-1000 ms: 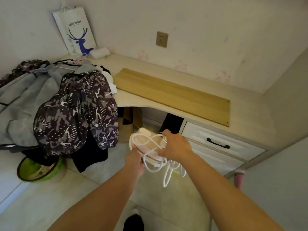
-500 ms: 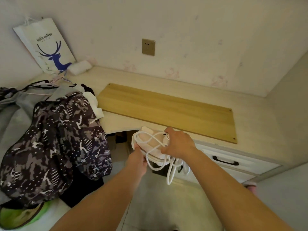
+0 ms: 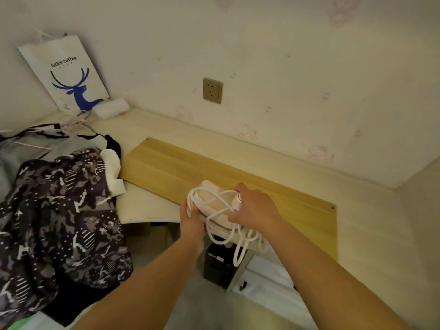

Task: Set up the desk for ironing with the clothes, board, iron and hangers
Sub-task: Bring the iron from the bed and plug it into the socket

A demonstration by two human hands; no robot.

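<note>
I hold a white iron (image 3: 215,206) with its white cord (image 3: 238,244) wound loosely round it, over the front edge of the wooden board (image 3: 181,172). My left hand (image 3: 191,221) grips the iron's left side together with some cord loops. My right hand (image 3: 254,206) grips its right end, and more loops dangle below. The board lies flat on the pale desk (image 3: 371,225). A heap of clothes, topped by a dark patterned garment (image 3: 59,210), covers the desk's left part. Thin hangers (image 3: 69,125) lie behind the heap.
A white paper bag with a blue deer (image 3: 69,75) leans on the wall at the back left, a small white pack (image 3: 110,110) beside it. A wall socket (image 3: 212,90) sits above the board. Below the desk are drawers (image 3: 269,277) and a dark box (image 3: 217,260).
Both hands have carried the iron up and forward from below the desk edge to over the board's front edge. The view has moved closer to the desk.
</note>
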